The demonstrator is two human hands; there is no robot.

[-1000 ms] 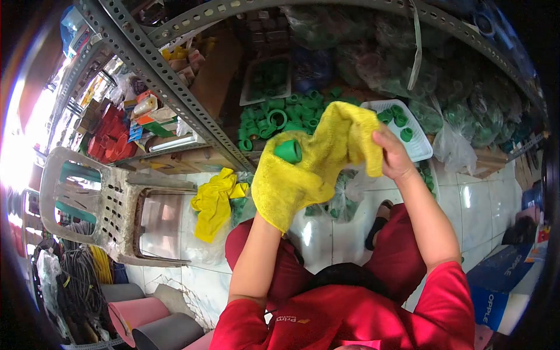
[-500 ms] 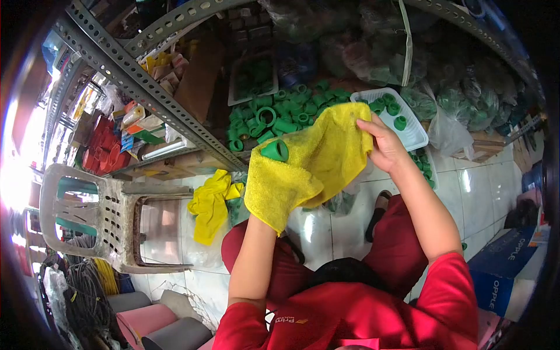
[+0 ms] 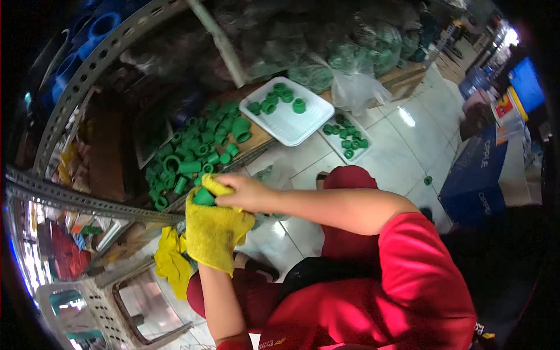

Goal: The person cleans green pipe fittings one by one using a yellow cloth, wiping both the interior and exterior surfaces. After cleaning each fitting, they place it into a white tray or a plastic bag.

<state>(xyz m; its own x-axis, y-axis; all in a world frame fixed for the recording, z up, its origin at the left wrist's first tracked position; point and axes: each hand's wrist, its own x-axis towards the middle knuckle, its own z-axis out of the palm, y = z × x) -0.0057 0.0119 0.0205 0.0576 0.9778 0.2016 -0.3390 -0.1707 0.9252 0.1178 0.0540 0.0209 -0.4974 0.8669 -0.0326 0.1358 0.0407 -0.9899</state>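
Head view shows a person in a red shirt sitting before a metal shelf rack (image 3: 70, 195), whose perforated grey beams run from 9 o'clock up to 12 o'clock. On the white tiled floor (image 3: 402, 157) at 3 o'clock stands a blue carton (image 3: 475, 181). On the low shelf at 11 o'clock lies a heap of green pipe fittings (image 3: 195, 154), and just beside it, toward 12 o'clock, a white tray (image 3: 291, 125) carries a few more green fittings. A smaller tray (image 3: 347, 140) with fittings rests on the floor near it. Clear bags (image 3: 344, 64) full of green parts are piled behind the trays. At 7 o'clock a grey plastic chair (image 3: 99, 309) lies on the floor, and a second yellow rag (image 3: 170, 262) lies crumpled next to the person's knee.

At the middle, slightly toward 9 o'clock, the left hand (image 3: 213, 230) is fully wrapped in a yellow cloth (image 3: 216, 236); its fingers are hidden, so I cannot tell how far they are closed, but the cloth carries a green fitting (image 3: 203, 197) on top. The right hand (image 3: 248, 192) reaches across from 3 o'clock, its fingers curled and pinching a fold of the yellow cloth against the green fitting.
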